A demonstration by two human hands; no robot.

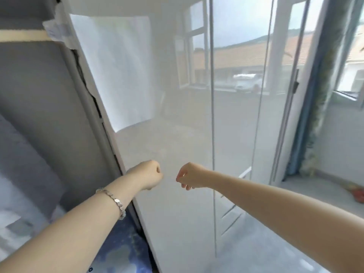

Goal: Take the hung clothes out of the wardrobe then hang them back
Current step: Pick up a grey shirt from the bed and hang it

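The wardrobe [177, 134] fills my view from 10 to 2 o'clock, glossy white doors facing me. A white sheet of paper [118, 71] lies flat on it at 11 o'clock. At 4 o'clock the pale floor [315, 188] carries a blurred orange-red thing [358, 195].

Wardrobe doors [177, 134] closed, interior hidden. Left hand [146, 175] and right hand [190, 177] curled, palms turned away: unclear whether either holds anything. Grey shapes [29, 134] at left blurred, unidentifiable. Blue patterned fabric [122, 253] cut by bottom edge. Orange object [357, 195] at right edge blurred, cropped.
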